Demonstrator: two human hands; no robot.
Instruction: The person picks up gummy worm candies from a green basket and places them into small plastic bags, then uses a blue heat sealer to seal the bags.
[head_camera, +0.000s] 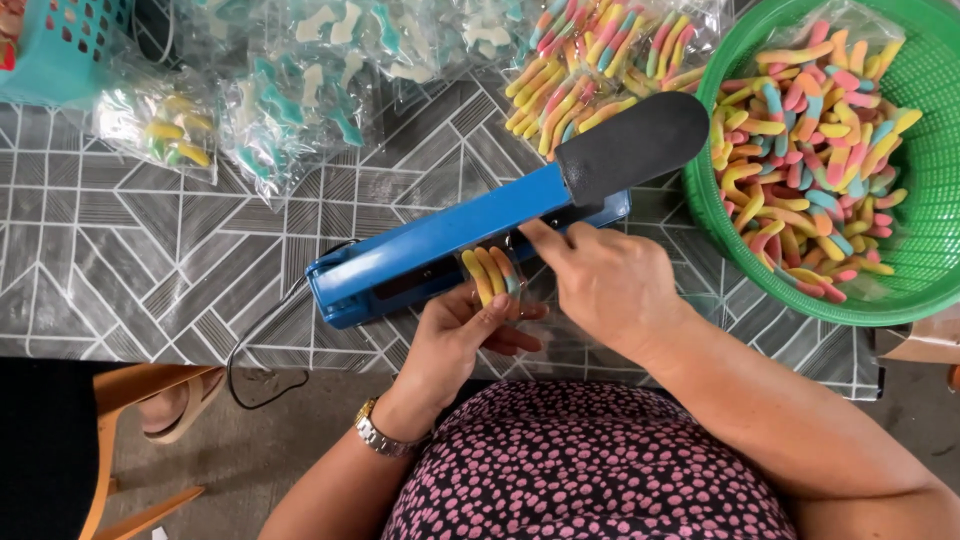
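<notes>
Lying at the front edge of the blue heat sealer (455, 240), partly under its raised arm: a small clear bag of gummy worms (492, 275), yellow, orange and blue. Being pinched from below by the left hand (462, 345), thumb and fingers closed on the bag's lower end. Being touched from the right by the right hand (605, 285), fingers curled, index fingertip pressing at the bag's top edge beside the sealer's jaw. Angling up to the right above both hands, the sealer's black handle (632, 145). Sitting on a grey geometric-patterned tabletop (140, 250), with a black cord (262, 345) trailing off the near edge. Standing just right of the handle, a green basket (930, 120) heaped with loose gummy worms (810, 160). Lying along the far side, sealed bags of candy (300, 90). Showing at top left, a teal basket (60, 50).
</notes>
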